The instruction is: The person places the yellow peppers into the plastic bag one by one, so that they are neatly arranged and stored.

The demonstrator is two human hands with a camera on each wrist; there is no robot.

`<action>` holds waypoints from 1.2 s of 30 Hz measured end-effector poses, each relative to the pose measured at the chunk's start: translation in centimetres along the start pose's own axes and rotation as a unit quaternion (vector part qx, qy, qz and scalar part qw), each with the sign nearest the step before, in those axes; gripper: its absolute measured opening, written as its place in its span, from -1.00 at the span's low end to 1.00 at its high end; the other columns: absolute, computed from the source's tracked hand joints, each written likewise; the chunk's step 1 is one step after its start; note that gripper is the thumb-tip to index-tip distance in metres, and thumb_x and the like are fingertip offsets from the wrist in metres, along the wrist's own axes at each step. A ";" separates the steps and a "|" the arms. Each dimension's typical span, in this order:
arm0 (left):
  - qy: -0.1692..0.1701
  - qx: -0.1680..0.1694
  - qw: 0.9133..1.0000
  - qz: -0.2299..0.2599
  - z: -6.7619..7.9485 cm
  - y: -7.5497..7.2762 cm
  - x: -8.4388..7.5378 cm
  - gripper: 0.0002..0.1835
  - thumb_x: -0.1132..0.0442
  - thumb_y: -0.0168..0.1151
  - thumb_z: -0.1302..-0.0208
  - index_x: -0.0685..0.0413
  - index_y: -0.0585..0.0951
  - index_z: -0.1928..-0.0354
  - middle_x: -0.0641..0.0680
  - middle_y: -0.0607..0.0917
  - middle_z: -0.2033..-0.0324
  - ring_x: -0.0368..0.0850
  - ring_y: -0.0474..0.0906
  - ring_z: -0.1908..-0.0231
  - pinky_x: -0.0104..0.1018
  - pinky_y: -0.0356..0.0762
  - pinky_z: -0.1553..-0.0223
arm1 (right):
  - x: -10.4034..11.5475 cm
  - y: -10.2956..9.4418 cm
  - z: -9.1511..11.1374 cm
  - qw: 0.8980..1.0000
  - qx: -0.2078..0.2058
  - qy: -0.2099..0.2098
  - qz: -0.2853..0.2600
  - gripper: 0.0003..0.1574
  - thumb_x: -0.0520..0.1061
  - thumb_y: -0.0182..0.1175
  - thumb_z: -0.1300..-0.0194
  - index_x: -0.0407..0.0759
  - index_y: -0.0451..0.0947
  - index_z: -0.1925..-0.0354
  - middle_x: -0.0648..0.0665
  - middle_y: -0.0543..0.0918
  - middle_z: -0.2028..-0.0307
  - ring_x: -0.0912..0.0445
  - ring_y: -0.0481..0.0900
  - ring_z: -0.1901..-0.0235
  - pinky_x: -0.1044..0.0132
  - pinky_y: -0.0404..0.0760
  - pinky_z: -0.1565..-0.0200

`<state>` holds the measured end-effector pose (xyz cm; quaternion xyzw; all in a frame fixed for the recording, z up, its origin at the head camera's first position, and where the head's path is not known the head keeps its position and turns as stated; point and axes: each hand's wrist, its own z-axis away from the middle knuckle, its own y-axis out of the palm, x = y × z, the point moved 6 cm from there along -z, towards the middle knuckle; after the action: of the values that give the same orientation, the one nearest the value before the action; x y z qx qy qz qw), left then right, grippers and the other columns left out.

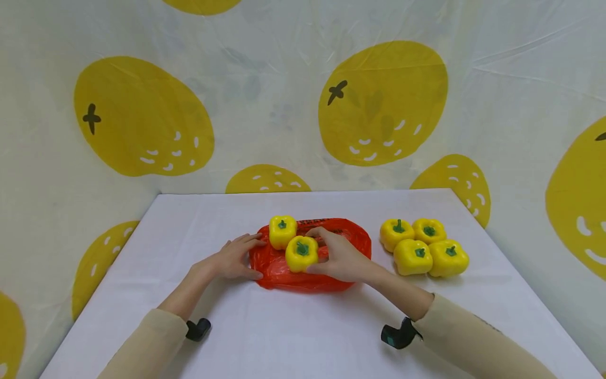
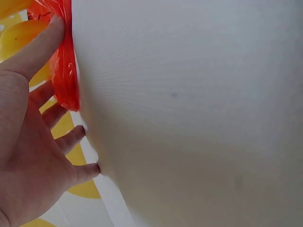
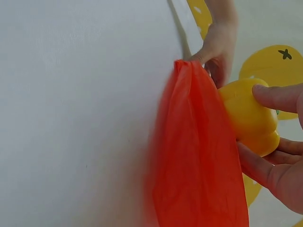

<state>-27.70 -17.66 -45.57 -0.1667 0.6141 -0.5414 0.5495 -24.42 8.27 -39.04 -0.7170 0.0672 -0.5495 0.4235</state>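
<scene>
A pale cloth backdrop (image 1: 265, 84) printed with big yellow fruit fills the upper part of the head view, above a white-covered table (image 1: 284, 337). A red bag (image 1: 276, 276) of thin, crinkled plastic lies spread out near the middle of the frame. Over its centre, the right hand (image 1: 342, 257) grips a yellow pepper (image 1: 294, 257) between thumb and fingers; whether its base bears on the plastic cannot be told. A second pepper (image 1: 282, 239) sits on the bag just beyond, toward its upper left. The left hand (image 1: 234, 259) is spread against the bag's left edge, holding neither pepper. Four more peppers (image 1: 412, 259) are grouped right of centre, well apart from the bag. The two peppers over the bag are close enough that a sideways nudge might tip or roll the farther one.

In the left wrist view, the thumb lies over the bag's edge at upper left and the other fingers are splayed apart below. That looks like a light hold, so a tug on the plastic could slide the bag and disturb what stands on it.

In the right wrist view, the held pepper is right of centre, thumb above and fingers below, beside the red plastic. Its rounded, glossy skin could slip from fingertip contact, and a fingertip so near the bag could catch and drag a fold.
</scene>
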 end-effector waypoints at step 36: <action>0.007 -0.006 1.000 0.008 0.2 -0.1 0.0 -0.12 -0.10 0.53 -0.13 -0.01 0.41 -0.46 0.20 0.25 -0.52 0.31 -0.02 -0.53 0.50 -0.17 -0.40 | 0.5 4.4 -1.9 0.999 -0.013 0.020 -0.034 -0.11 -0.09 0.52 -0.21 -0.18 0.29 -0.37 -0.09 0.45 -0.23 0.02 0.45 -0.19 0.02 0.57 -0.21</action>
<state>-27.59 -17.82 -45.47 -0.1610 0.6226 -0.5343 0.5486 -24.21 4.13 -41.60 -0.7129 0.0583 -0.5771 0.3941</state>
